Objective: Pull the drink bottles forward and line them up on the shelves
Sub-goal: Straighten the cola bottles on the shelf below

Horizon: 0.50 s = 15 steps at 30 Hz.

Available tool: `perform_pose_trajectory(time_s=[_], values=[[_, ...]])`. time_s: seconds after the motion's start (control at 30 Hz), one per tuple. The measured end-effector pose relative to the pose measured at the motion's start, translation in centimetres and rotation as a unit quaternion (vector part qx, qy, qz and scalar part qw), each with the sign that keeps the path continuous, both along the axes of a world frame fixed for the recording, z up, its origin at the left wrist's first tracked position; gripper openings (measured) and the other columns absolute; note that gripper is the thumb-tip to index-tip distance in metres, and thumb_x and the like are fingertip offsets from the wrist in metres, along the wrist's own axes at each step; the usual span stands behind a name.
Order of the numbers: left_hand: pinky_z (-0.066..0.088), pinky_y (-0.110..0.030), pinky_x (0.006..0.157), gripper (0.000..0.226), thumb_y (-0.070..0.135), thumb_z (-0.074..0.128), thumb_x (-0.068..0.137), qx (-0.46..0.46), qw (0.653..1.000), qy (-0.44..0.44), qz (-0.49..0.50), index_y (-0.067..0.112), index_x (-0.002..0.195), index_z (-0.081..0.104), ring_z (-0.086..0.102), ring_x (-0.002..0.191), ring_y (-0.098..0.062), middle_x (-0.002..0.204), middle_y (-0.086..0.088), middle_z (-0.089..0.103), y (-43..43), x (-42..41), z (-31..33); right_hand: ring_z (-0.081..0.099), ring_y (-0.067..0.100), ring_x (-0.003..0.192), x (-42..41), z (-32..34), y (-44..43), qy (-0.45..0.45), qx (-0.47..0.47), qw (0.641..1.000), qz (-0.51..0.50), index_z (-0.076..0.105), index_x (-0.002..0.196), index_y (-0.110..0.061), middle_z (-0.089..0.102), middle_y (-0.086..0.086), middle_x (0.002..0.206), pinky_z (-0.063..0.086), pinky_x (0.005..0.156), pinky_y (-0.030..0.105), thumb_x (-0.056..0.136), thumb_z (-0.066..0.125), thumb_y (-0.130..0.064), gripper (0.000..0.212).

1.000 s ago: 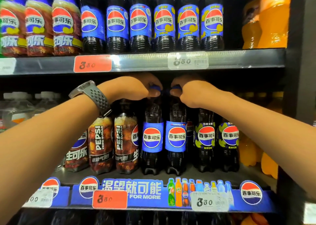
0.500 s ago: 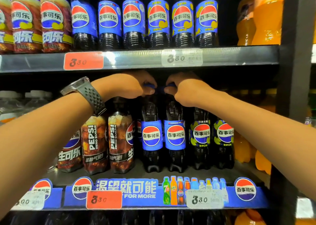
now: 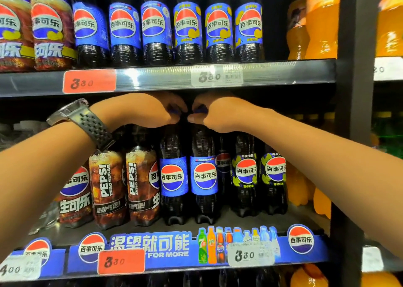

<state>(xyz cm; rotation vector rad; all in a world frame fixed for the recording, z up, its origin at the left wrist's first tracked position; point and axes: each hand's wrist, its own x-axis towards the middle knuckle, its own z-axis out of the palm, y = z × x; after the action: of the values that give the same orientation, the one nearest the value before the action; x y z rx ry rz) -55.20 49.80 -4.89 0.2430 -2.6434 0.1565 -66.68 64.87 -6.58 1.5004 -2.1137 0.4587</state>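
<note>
Upper shelf (image 3: 165, 80) spans the frame w/ a row of cola bottles (image 3: 187, 29) on top; middle shelf (image 3: 239, 225) sits low-centre; two blue-label bottles (image 3: 174, 177) stand side by side near its front, centre frame; left hand (image 3: 148, 110) & right hand (image 3: 220, 112), nearly touching, each clamped on one blue cap; watch (image 3: 87, 121) at mid-left.

Two blue-labelled cola bottles (image 3: 173, 175) (image 3: 204, 175) stand upright, side by side, mid-shelf; blue caps gripped from above; bases just behind the middle shelf (image 3: 218, 225) front strip; neighbouring bottles flank them.
</note>
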Motion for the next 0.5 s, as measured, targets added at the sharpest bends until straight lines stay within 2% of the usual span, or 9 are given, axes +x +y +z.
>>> perform_pose_trajectory(time_s=[0.1,0.2,0.27,0.3,0.43,0.5], values=[[0.044,-0.025,0.081,0.029,0.053,0.055,0.087,0.008,1.0,0.015,-0.008,0.043,0.114,0.057,0.059,0.093,-0.009,0.106,0.017,0.063,1.4,0.4,-0.6,0.055,0.024,0.09,-0.7,0.1,0.8,0.012,-0.002,1.0,-0.011,0.055,0.113,-0.021,0.06,0.003,0.103,0.041,0.072,0.032,0.096,0.041,-0.051,0.037],[0.046,-0.031,0.09,0.053,0.072,0.05,0.079,-0.003,1.0,0.013,-0.017,0.04,0.121,0.053,0.059,0.1,-0.013,0.112,0.014,0.063,2.7,-0.1,-1.2,0.045,0.02,0.083,-1.7,0.2,1.8,0.043,0.014,0.995,-0.092,0.054,0.112,-0.018,0.057,0.007,0.108,0.034,0.07,0.031,0.091,0.032,-0.066,0.057],[0.044,-0.03,0.092,0.068,0.076,0.049,0.076,-0.038,0.999,0.015,-0.009,0.036,0.131,0.047,0.057,0.106,-0.016,0.122,0.01,0.059,3.3,-0.8,-1.4,0.042,0.02,0.082,-2.2,0.2,2.3,0.05,0.033,0.989,-0.139,0.054,0.117,-0.017,0.057,0.009,0.116,0.032,0.071,0.032,0.083,0.026,-0.078,0.076],[0.045,-0.03,0.091,0.072,0.078,0.048,0.075,-0.049,0.999,0.015,-0.009,0.035,0.132,0.046,0.056,0.105,-0.016,0.124,0.008,0.059,3.4,-1.2,-1.5,0.042,0.021,0.081,-2.5,0.1,2.5,0.064,0.042,0.985,-0.157,0.055,0.114,-0.017,0.057,0.009,0.113,0.032,0.069,0.032,0.08,0.023,-0.081,0.08],[0.048,-0.034,0.089,0.075,0.079,0.052,0.07,-0.046,0.999,-0.009,-0.005,0.032,0.128,0.046,0.058,0.098,-0.018,0.117,0.005,0.06,3.9,-2.1,-1.7,0.044,0.015,0.066,-3.2,-0.1,3.0,0.093,0.089,0.973,-0.192,0.053,0.099,-0.021,0.046,0.001,0.088,0.033,0.06,0.03,0.075,0.023,-0.085,0.075],[0.048,-0.033,0.087,0.071,0.074,0.058,0.07,-0.035,0.999,-0.011,-0.008,0.032,0.125,0.047,0.059,0.097,-0.018,0.114,0.004,0.061,3.8,-2.4,-1.8,0.043,0.014,0.067,-3.5,0.1,3.2,0.084,0.106,0.976,-0.171,0.055,0.107,-0.022,0.048,0.0,0.091,0.031,0.057,0.027,0.076,0.031,-0.083,0.073]])
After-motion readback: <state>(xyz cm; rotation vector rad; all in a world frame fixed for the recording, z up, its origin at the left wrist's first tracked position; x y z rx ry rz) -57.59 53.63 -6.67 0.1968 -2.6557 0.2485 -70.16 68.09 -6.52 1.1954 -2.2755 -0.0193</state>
